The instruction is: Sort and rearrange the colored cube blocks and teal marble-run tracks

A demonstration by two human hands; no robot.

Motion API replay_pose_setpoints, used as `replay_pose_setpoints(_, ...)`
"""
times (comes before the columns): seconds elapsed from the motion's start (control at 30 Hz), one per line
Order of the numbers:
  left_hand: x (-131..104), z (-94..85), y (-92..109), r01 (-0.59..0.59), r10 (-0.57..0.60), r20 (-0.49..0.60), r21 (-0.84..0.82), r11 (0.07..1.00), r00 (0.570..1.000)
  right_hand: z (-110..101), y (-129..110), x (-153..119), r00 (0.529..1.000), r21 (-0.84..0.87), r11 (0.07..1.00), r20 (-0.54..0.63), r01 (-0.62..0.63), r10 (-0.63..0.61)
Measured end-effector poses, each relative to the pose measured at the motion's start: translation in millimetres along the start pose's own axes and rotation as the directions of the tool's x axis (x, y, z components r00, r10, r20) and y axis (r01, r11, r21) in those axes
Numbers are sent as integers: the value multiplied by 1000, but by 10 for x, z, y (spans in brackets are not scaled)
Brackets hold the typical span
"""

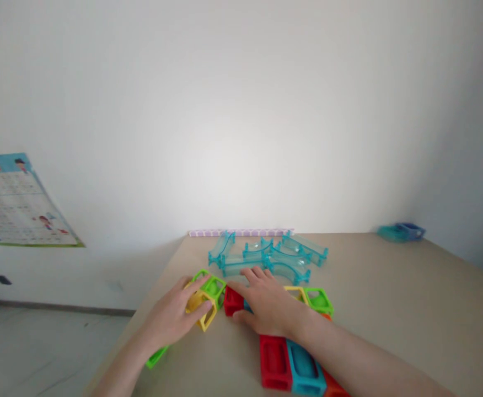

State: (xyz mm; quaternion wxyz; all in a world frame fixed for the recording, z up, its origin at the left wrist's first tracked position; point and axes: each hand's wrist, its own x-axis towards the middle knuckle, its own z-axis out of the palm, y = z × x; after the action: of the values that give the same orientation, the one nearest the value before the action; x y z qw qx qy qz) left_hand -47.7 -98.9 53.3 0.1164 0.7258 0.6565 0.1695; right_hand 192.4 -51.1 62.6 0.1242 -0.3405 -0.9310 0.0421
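Note:
My left hand [175, 313] grips a yellow open-frame block [207, 320] between thumb and fingers. A green block [212, 285] sits directly behind the yellow one. My right hand [266, 303] lies over a row of blocks, thumb in front and fingers behind, around a red block [234, 302] at the row's left end. A sliver of blue shows under the palm; the rest there is hidden. Farther right in the row are a yellow frame [297, 292] and a green block [319, 299]. Between the two hands, the green and red blocks are very close; contact is unclear.
Below my right forearm lie a red block [275, 364], a blue block [306, 368] and an orange block [334, 389]. Clear teal track pieces [243, 263] are spread behind the hands. A blue container [411, 230] stands far right. Another green piece [156, 357] is near the table's left edge.

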Motion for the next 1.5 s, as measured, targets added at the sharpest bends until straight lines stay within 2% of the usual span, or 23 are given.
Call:
replay_pose_setpoints(0.13,-59,46,2,23,-23,11,14,1000,1000,21,12,-5,995,56,998,104,2,-8)
replay_pose_setpoints(0.3,-67,87,27,119,-118,-42,37,992,992,62,-3,6,994,25,998,94,-63,60)
replay_pose_setpoints(0.5,-200,132,-102,177,-173,-84,42,983,981,82,16,8,994,32,996,73,-87,84)
replay_pose_setpoints(0.7,-358,38,-129,104,-106,-28,-47,993,994,110,18,15,994,6,996,67,-88,88)
replay_pose_setpoints(0.87,-398,-39,-189,-34,46,82,-146,989,996,90,-3,9,996,-68,994,18,-89,90)
replay_pose_setpoints(0.93,-374,-43,-228,-46,64,103,-173,984,993,8,-48,-8,1000,-106,994,-24,-15,13)
replay_pose_setpoints(1.0,-340,-39,-242,-45,69,111,-204,978,991,-87,-117,-37,986,-102,982,-33,161,-165)
replay_pose_setpoints(1.07,-309,-34,-223,-49,75,102,-232,972,992,-151,-197,-74,931,-48,930,-7,365,-366)
replay_pose_setpoints(1.13,-295,-27,-180,-57,79,84,-239,969,993,-156,-265,-110,876,6,876,23,482,-482)
replay_pose_setpoints(1.2,-295,-14,-134,-52,69,66,-231,971,995,-116,-303,-134,856,25,857,50,514,-514)
replay_pose_setpoints(1.37,-309,78,-70,-27,40,56,-215,976,998,-28,-296,-145,898,12,899,43,438,-438)
replay_pose_setpoints(1.5,-299,182,-35,-4,9,20,-201,980,1000,-47,-284,-132,895,18,896,46,444,-444)
